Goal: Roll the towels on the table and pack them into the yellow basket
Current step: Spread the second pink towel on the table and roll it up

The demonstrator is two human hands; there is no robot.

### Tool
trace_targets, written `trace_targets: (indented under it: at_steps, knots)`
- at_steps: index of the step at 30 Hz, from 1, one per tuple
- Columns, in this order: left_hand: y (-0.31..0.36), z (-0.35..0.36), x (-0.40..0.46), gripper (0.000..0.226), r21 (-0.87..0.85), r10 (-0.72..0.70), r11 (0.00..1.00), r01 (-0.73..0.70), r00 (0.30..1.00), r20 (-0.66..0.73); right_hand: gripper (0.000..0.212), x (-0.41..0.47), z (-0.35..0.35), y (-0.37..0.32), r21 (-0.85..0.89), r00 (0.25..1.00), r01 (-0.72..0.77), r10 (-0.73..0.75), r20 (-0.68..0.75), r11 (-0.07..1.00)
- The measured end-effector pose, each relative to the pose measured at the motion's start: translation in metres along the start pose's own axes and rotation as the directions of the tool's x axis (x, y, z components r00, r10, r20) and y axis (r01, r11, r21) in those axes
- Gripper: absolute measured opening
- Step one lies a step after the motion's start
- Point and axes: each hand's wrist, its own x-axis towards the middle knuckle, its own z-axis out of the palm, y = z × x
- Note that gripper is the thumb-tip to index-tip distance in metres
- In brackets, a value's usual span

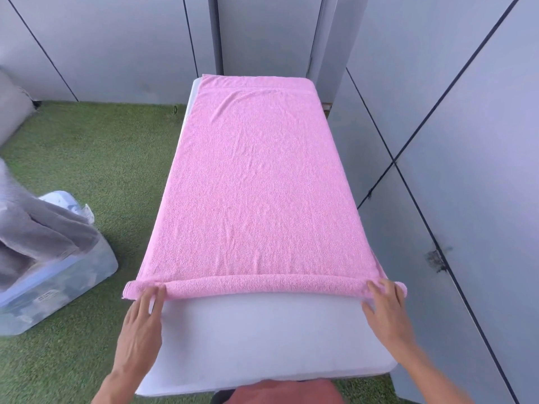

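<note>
A pink towel (256, 182) lies spread flat along the white table (262, 339), reaching its far end. Its near edge is turned into a thin roll (262, 285) running across the table's width. My left hand (143, 325) rests with straight fingers on the roll's left end. My right hand (385, 310) lies with straight fingers on the roll's right end. No yellow basket is in view.
A clear plastic bin (58, 275) stands on the green turf (96, 158) to the left, with grey towels (32, 237) draped over it. Grey wall panels (466, 141) close in on the right and behind the table.
</note>
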Motion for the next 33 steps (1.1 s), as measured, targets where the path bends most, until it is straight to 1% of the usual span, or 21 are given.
trace_targets:
  at_steps: [2, 4, 8, 10, 12, 13, 14, 15, 17, 18, 19, 20, 21, 22, 24, 25, 26, 28, 29, 31, 33]
  knots:
    - [-0.001, -0.005, 0.015, 0.072, -0.051, -0.026, 0.998, 0.027, 1.000, 0.011, 0.032, 0.012, 0.000, -0.001, 0.055, 0.999, -0.031, 0.030, 0.030, 0.998]
    - [0.000, -0.015, 0.032, 0.061, -0.099, -0.070, 0.992, 0.073, 0.997, 0.030, 0.028, 0.019, -0.001, -0.005, 0.072, 0.998, -0.057, 0.055, 0.031, 0.996]
    - [-0.016, -0.020, 0.045, 0.038, -0.092, -0.094, 0.990, 0.108, 0.985, 0.147, 0.015, 0.015, -0.005, 0.000, 0.000, 0.999, 0.013, -0.013, 0.030, 1.000]
    - [-0.029, -0.020, 0.041, 0.032, -0.077, -0.080, 0.992, 0.104, 0.961, 0.265, 0.016, 0.011, -0.007, 0.010, -0.068, 0.989, 0.055, -0.045, 0.142, 0.996]
    - [-0.038, -0.025, 0.039, 0.032, -0.108, -0.064, 0.987, 0.121, 0.904, 0.422, 0.022, 0.011, -0.015, 0.022, -0.114, 0.944, 0.118, -0.076, 0.321, 0.987]
    - [-0.040, -0.029, 0.039, 0.032, -0.128, -0.077, 0.979, 0.159, 0.871, 0.486, 0.023, 0.012, -0.021, 0.025, -0.078, 0.915, 0.122, -0.082, 0.394, 0.990]
    - [-0.040, -0.032, 0.041, 0.030, -0.163, -0.093, 0.965, 0.205, 0.851, 0.517, 0.022, 0.013, -0.025, 0.027, 0.020, 0.897, 0.076, -0.077, 0.436, 0.997]
    - [-0.041, -0.034, 0.045, 0.028, -0.211, -0.106, 0.945, 0.250, 0.845, 0.525, 0.021, 0.014, -0.029, 0.027, 0.158, 0.899, -0.007, -0.063, 0.434, 0.987]
    - [-0.038, -0.036, 0.054, 0.026, -0.307, -0.147, 0.898, 0.316, 0.871, 0.468, 0.026, 0.018, -0.033, 0.021, 0.355, 0.933, -0.175, 0.040, 0.357, 0.918]
    - [-0.035, -0.037, 0.057, 0.023, -0.328, -0.180, 0.885, 0.330, 0.893, 0.413, 0.029, 0.021, -0.032, 0.017, 0.413, 0.958, -0.208, 0.101, 0.267, 0.887]
    - [-0.032, -0.037, 0.057, 0.020, -0.309, -0.205, 0.900, 0.307, 0.925, 0.320, 0.030, 0.023, -0.029, 0.015, 0.444, 0.975, -0.209, 0.149, 0.167, 0.871]
    - [-0.029, -0.034, 0.055, 0.016, -0.247, -0.208, 0.934, 0.259, 0.954, 0.216, 0.027, 0.022, -0.026, 0.012, 0.445, 0.982, -0.191, 0.175, 0.076, 0.875]
    - [-0.024, -0.032, 0.050, 0.015, -0.167, -0.186, 0.964, 0.205, 0.975, 0.122, 0.021, 0.017, -0.024, 0.007, 0.402, 0.984, -0.160, 0.178, -0.006, 0.902]
    - [-0.018, -0.029, 0.043, 0.015, -0.113, -0.143, 0.983, 0.148, 0.989, 0.045, 0.017, 0.011, -0.022, 0.002, 0.289, 0.986, -0.111, 0.143, -0.091, 0.951]
    - [-0.004, -0.024, 0.025, 0.016, -0.100, -0.090, 0.991, 0.085, 0.995, -0.044, 0.017, -0.006, -0.016, -0.004, 0.048, 0.983, -0.027, 0.036, -0.179, 0.998]
    - [0.000, -0.021, 0.015, 0.019, -0.102, -0.088, 0.991, 0.081, 0.994, -0.065, 0.023, -0.015, -0.013, -0.006, -0.005, 0.983, 0.009, -0.010, -0.183, 1.000]
    - [0.006, -0.019, 0.007, 0.028, -0.097, -0.087, 0.992, 0.080, 0.994, -0.069, 0.031, -0.022, -0.008, -0.005, -0.015, 0.987, 0.043, -0.045, -0.153, 0.999]
    - [0.010, -0.013, -0.002, 0.055, -0.053, -0.052, 0.997, 0.051, 0.998, -0.020, 0.048, -0.026, -0.002, -0.003, -0.006, 0.991, 0.110, -0.110, -0.079, 0.994]
    - [0.009, -0.010, -0.003, 0.061, -0.044, -0.042, 0.998, 0.041, 0.999, -0.005, 0.052, -0.023, 0.000, -0.001, 0.000, 0.991, 0.126, -0.126, -0.054, 0.992]
    - [0.006, -0.006, 0.006, 0.062, -0.068, -0.052, 0.996, 0.053, 0.998, 0.026, 0.049, -0.009, 0.000, -0.003, 0.045, 0.994, 0.111, -0.110, -0.016, 0.993]
    - [0.002, -0.008, 0.022, 0.053, -0.143, -0.088, 0.985, 0.094, 0.995, 0.049, 0.048, 0.008, -0.004, -0.009, 0.115, 0.998, 0.036, -0.041, 0.039, 0.993]
